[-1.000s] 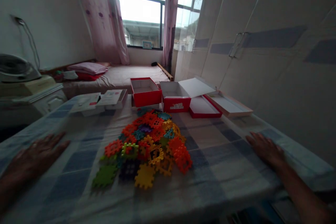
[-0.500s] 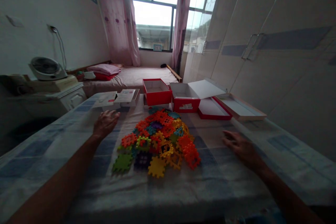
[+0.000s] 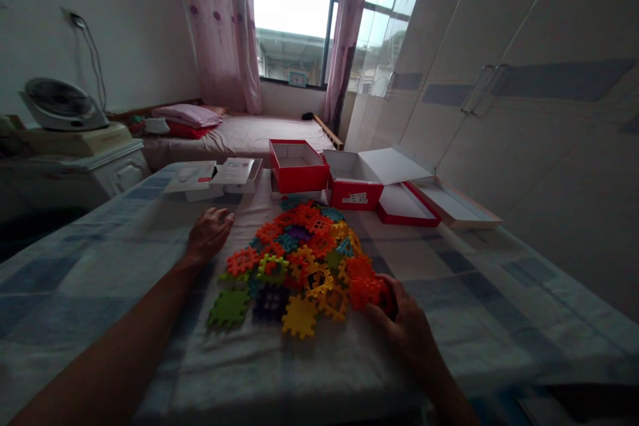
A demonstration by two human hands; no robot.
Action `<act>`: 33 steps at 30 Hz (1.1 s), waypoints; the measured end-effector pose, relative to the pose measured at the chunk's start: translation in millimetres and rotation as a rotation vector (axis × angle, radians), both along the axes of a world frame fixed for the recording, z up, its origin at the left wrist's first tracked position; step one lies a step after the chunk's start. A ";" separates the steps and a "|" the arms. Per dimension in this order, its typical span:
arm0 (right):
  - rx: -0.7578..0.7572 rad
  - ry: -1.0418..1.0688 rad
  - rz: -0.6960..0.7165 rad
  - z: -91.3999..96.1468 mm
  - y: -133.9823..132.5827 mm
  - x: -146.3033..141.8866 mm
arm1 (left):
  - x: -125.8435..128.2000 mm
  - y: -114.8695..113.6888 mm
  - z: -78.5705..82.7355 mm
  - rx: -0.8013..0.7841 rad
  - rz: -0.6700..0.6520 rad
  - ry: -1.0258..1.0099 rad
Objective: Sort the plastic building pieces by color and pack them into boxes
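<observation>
A heap of colourful plastic interlocking tiles [image 3: 299, 246] with toothed edges lies on the checked tablecloth. My right hand [image 3: 407, 319] is at the heap's near right side, thumb and fingers closed on an orange interlocking tile [image 3: 367, 293]. Part of that tile is hidden by the fingers. My left hand [image 3: 210, 233] rests on the cloth left of the heap, its fingers loosely stretched and holding nothing. Closest to me in the heap are a green tile [image 3: 228, 308], a dark purple tile [image 3: 271, 303] and a yellow tile [image 3: 299, 317].
Behind the heap stand a red box [image 3: 301, 180] and an open red box with a white flap [image 3: 355, 198]. A shallow red lid [image 3: 412, 216] and a pale tray [image 3: 469, 216] lie to the right. White boxes [image 3: 237, 183] sit at the back left.
My right hand has moved left and nearer to me, from the bare cloth onto the orange tile, and has closed on it. My left hand stays left of the heap. The view has shifted slightly.
</observation>
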State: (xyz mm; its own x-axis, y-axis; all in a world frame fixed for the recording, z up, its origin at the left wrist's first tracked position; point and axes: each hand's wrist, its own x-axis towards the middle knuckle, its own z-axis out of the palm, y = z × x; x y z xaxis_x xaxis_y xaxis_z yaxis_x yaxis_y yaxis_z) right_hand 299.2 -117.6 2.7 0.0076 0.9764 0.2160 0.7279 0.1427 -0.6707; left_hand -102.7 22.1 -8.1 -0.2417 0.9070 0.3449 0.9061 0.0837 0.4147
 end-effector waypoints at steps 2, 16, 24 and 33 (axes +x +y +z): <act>-0.019 0.057 0.004 4.7 -2.1 -1.4 | 1.7 1.4 -0.7 -0.005 0.004 0.013; -0.153 0.434 -0.004 8.5 -4.6 9.0 | -0.3 6.9 -6.7 -0.031 0.004 0.113; -0.083 0.538 -0.108 6.7 -4.4 11.5 | 0.2 5.8 -4.9 -0.061 0.002 0.148; 0.018 0.609 -0.215 2.9 -2.5 13.2 | 1.4 2.5 3.0 -0.126 -0.066 0.184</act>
State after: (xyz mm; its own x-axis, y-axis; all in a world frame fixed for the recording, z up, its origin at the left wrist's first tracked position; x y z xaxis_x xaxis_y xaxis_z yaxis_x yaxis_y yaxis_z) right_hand 312.4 -120.1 5.5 0.3291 0.9356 0.1279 0.2315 0.0514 -0.9715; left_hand -101.2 24.6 -5.1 -0.1239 0.9576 0.2602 0.9706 0.0624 0.2325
